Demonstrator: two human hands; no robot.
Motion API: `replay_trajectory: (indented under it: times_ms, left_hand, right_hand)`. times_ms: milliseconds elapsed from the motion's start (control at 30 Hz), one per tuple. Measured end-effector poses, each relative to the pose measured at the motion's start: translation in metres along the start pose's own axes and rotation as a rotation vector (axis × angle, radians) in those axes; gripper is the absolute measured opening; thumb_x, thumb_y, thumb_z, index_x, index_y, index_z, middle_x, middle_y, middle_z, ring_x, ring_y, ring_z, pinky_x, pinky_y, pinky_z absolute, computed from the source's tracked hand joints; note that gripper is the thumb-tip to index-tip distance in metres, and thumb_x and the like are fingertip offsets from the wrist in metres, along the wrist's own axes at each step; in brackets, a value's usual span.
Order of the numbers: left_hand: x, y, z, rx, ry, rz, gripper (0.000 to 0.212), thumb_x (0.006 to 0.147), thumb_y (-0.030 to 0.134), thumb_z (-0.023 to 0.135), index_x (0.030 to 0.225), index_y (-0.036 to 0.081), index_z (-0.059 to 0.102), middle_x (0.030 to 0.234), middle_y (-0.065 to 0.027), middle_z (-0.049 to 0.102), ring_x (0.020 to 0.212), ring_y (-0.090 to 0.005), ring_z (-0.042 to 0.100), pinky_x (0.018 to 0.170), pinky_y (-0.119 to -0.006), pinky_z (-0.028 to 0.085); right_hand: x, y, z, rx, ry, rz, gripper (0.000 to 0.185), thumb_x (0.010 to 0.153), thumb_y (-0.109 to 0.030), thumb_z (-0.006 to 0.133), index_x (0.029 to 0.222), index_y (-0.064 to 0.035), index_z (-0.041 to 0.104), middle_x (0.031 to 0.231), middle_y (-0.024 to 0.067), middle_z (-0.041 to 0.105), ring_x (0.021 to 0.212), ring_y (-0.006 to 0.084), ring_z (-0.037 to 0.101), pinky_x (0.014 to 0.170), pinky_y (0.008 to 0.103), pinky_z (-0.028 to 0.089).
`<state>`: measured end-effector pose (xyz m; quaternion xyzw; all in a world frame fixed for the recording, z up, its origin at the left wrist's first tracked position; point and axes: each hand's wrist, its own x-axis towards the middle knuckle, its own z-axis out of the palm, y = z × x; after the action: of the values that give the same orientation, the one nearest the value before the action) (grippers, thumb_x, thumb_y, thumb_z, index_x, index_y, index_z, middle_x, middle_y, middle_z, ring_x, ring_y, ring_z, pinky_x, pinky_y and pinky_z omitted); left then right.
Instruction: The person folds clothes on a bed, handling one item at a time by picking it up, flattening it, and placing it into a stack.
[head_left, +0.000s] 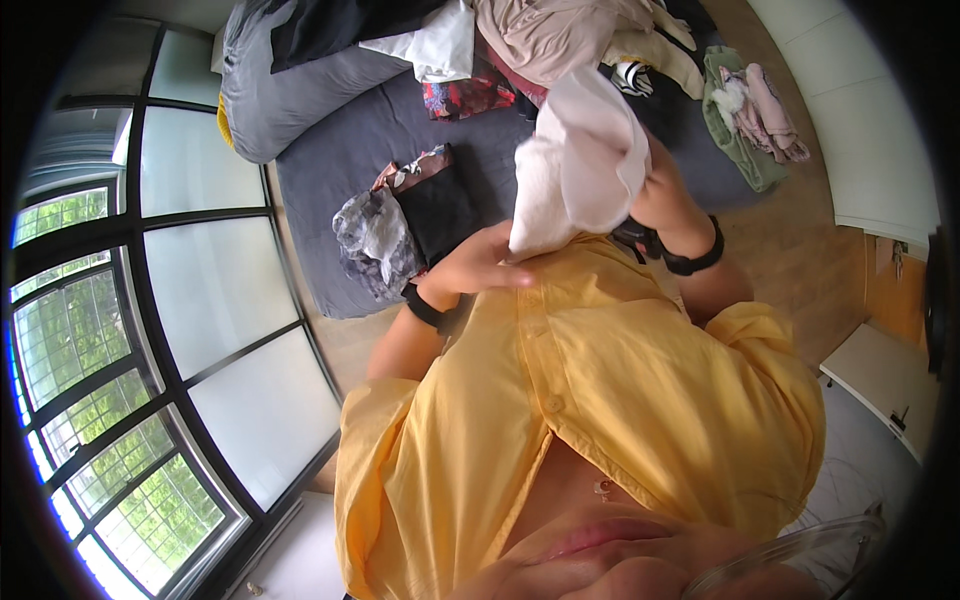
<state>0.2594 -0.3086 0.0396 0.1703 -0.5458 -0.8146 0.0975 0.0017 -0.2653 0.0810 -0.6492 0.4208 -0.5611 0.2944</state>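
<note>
A white cloth garment (574, 169) is held up between my two hands, partly folded over, just above the near edge of the bed. My left hand (487, 259) grips its lower left corner. At its right side, my right hand (656, 187) is closed on the cloth, with some fingers hidden behind it. Beyond my left hand lie a folded black garment (439, 206) and a grey-and-white patterned garment (375, 240) on the dark grey bed sheet (330, 172).
Heaped at the bed's far side are a grey quilt (315, 97), a white cloth (442, 45), a red patterned garment (469, 97) and a beige-pink garment (547, 37). Green trousers (739, 142) lie at the right edge. Framed glass panels (217, 285) stand on the left.
</note>
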Motion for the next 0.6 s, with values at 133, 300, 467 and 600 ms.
replay_trajectory:
  times_ms: [133, 300, 467, 600]
  left_hand:
    - [0.013, -0.001, -0.008, -0.139, 0.186, -0.096, 0.029, 0.092, 0.016, 0.063, 0.116, -0.001, 0.062, 0.105, -0.0008, 0.065, 0.094, -0.0084, 0.058, 0.084, -0.025, 0.047]
    - [0.013, 0.01, -0.026, -0.488, 0.239, -0.095, 0.029, 0.096, 0.018, 0.055, 0.115, -0.003, 0.059, 0.105, -0.0081, 0.066, 0.092, -0.0161, 0.065, 0.081, -0.029, 0.052]
    - [0.004, 0.011, -0.012, -0.564, 0.488, -0.19, 0.03, 0.095, 0.017, 0.057, 0.116, -0.003, 0.058, 0.108, -0.0085, 0.065, 0.095, -0.019, 0.065, 0.084, -0.033, 0.053]
    - [0.0, 0.016, -0.004, -0.524, 0.599, -0.15, 0.03, 0.094, 0.016, 0.058, 0.116, -0.004, 0.057, 0.106, -0.0087, 0.065, 0.093, -0.0178, 0.064, 0.082, -0.032, 0.053]
  right_hand:
    - [0.038, 0.0, -0.004, 0.095, 0.172, 0.229, 0.032, 0.091, -0.021, 0.063, 0.115, 0.0, 0.058, 0.101, 0.0056, 0.065, 0.09, 0.0163, 0.062, 0.083, 0.0287, 0.048]
    - [0.006, 0.064, -0.005, 0.979, -0.174, 1.137, 0.031, 0.087, -0.027, 0.069, 0.109, -0.0057, 0.062, 0.101, 0.0037, 0.067, 0.092, 0.0134, 0.064, 0.083, 0.0285, 0.052]
    - [-0.028, 0.073, 0.013, 0.98, -0.137, 1.027, 0.035, 0.088, -0.009, 0.064, 0.121, -0.0026, 0.054, 0.116, 0.0061, 0.062, 0.1, 0.0143, 0.062, 0.088, 0.0307, 0.049]
    - [-0.025, 0.058, 0.033, 0.679, 0.234, 0.911, 0.049, 0.082, -0.002, 0.069, 0.125, -0.0031, 0.046, 0.088, 0.0015, 0.061, 0.081, 0.0099, 0.06, 0.073, 0.0248, 0.05]
